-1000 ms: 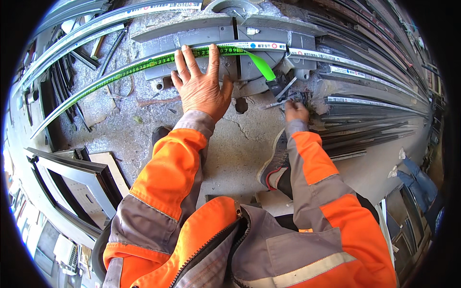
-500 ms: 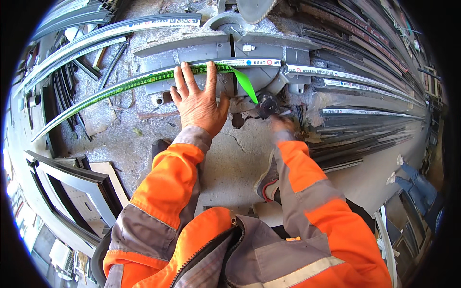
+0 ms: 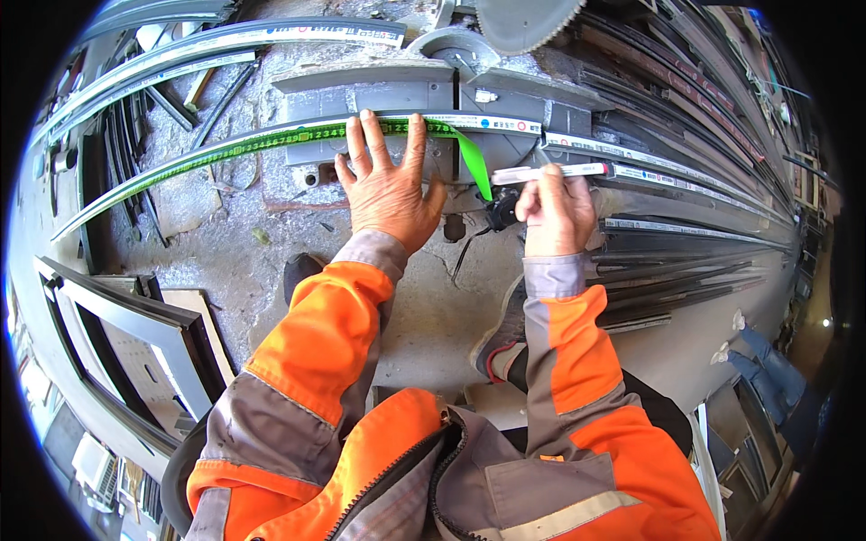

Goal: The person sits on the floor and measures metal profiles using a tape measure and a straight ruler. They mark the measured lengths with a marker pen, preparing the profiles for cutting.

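My left hand lies flat with fingers spread, pressing a green tape measure blade along a long metal profile. The profile rests across the grey bed of a saw. Right of that hand the blade twists and hangs down to the black tape case, which sits beside the bed's front edge. My right hand is closed around a slim white marker pen with a red part at its right end, held level just above the tape case. The pen's middle is hidden by the fingers.
A toothed circular saw blade stands at the top. Stacked long profiles fill the right side, and more profiles lie at the upper left. A grey frame leans at lower left. Another person's legs show at far right.
My right hand, blurred and low beside the tape case before, has risen to the right and now shows the marker pen. My left hand stays on the tape; the view has shifted slightly.
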Demonstrator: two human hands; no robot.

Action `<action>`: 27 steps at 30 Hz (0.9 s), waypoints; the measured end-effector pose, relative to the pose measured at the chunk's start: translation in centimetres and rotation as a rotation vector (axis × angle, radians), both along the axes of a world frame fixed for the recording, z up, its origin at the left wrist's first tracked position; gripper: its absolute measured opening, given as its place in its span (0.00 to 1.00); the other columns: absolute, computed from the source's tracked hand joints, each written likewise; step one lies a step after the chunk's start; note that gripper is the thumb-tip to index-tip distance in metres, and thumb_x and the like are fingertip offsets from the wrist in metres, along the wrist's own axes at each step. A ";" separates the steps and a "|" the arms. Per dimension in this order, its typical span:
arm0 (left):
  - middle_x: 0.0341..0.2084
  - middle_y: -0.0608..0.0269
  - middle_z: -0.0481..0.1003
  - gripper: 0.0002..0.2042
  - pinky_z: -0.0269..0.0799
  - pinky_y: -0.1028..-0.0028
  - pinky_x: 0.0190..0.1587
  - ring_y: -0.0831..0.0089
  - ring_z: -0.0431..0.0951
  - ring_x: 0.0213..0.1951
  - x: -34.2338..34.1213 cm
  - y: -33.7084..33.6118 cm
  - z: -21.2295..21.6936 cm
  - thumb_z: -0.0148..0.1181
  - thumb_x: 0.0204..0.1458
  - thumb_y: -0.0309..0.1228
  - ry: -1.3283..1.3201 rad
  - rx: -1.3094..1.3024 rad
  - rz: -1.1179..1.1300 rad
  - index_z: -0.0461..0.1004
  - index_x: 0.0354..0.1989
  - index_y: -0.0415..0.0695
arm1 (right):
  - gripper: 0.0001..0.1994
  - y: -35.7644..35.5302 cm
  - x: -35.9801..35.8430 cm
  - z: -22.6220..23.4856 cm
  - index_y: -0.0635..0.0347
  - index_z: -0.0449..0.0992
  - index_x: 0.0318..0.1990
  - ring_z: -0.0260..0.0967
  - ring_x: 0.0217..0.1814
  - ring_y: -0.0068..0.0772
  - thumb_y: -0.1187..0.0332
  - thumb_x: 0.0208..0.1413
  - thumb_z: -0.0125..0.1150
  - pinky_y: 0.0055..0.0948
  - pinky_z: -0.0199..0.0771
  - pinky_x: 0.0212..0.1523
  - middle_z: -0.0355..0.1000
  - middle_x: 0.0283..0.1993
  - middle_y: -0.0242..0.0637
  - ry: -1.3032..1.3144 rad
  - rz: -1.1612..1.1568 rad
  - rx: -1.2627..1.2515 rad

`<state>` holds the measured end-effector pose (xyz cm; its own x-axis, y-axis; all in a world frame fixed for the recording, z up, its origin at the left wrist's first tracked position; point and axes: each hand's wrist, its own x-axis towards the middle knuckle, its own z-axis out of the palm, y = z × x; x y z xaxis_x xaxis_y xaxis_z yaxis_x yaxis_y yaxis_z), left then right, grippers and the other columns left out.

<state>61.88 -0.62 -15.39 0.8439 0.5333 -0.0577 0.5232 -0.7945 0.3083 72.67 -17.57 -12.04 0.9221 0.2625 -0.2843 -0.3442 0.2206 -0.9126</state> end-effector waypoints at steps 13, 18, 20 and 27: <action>0.79 0.29 0.39 0.46 0.44 0.23 0.71 0.29 0.37 0.80 0.0 0.1 0.1 0.66 0.54 0.54 -0.021 -0.074 0.010 0.54 0.81 0.60 | 0.06 4.5 -0.9 -1.4 0.61 0.79 0.43 0.78 0.30 0.17 0.74 0.60 0.70 0.23 0.80 0.33 0.80 0.30 0.32 -0.498 0.504 -0.457; 0.79 0.28 0.39 0.44 0.43 0.23 0.71 0.29 0.36 0.80 -0.1 0.1 -0.4 0.63 0.56 0.55 -0.014 -0.062 0.003 0.54 0.81 0.60 | 0.05 5.0 -1.0 -0.8 0.61 0.79 0.42 0.77 0.29 0.16 0.75 0.61 0.69 0.23 0.79 0.32 0.80 0.31 0.32 -0.428 0.583 -0.430; 0.80 0.28 0.38 0.44 0.42 0.23 0.71 0.29 0.36 0.80 -0.1 0.1 -0.6 0.62 0.57 0.55 -0.024 -0.067 0.006 0.54 0.82 0.60 | 0.05 5.0 -0.7 -0.9 0.62 0.79 0.42 0.77 0.29 0.16 0.75 0.62 0.69 0.23 0.78 0.32 0.80 0.32 0.32 -0.439 0.624 -0.420; 0.80 0.28 0.37 0.42 0.40 0.23 0.72 0.29 0.35 0.80 0.0 -0.1 -0.7 0.57 0.59 0.58 -0.023 -0.061 0.015 0.54 0.82 0.58 | 0.07 5.1 0.5 -1.2 0.61 0.78 0.40 0.81 0.30 0.31 0.71 0.63 0.72 0.30 0.80 0.33 0.81 0.34 0.37 -0.657 0.675 -0.435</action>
